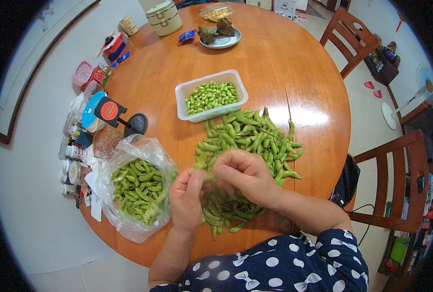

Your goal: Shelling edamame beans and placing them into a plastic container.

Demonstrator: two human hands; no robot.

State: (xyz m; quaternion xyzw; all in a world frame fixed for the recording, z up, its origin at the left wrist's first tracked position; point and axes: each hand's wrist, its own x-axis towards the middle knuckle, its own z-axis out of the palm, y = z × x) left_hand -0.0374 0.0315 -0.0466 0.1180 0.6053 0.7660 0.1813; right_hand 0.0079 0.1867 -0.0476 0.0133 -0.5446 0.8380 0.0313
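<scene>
My left hand (pixel 188 197) and my right hand (pixel 247 177) are close together above a heap of green soybean pods (pixel 253 138). Thumb and forefinger are pinched in both, with a blurred pale-green pod (pixel 203 160) between them; its lower part is hidden by my fingers. Beyond the heap stands a white plastic tub (pixel 181 104), holding shelled green soybeans (pixel 212 96). Left of my left hand, a clear plastic bag (pixel 129 230) stands open with many green pods (pixel 139 188) in it.
A black stand (pixel 136 124) and several jars and bottles (pixel 75 151) line the round wooden table's (pixel 260 69) left edge. Farther back are a plate (pixel 223 44) of leaf-wrapped dumplings (pixel 216 32) and a lidded container (pixel 164 20). Wooden chairs (pixel 391 182) stand to the right.
</scene>
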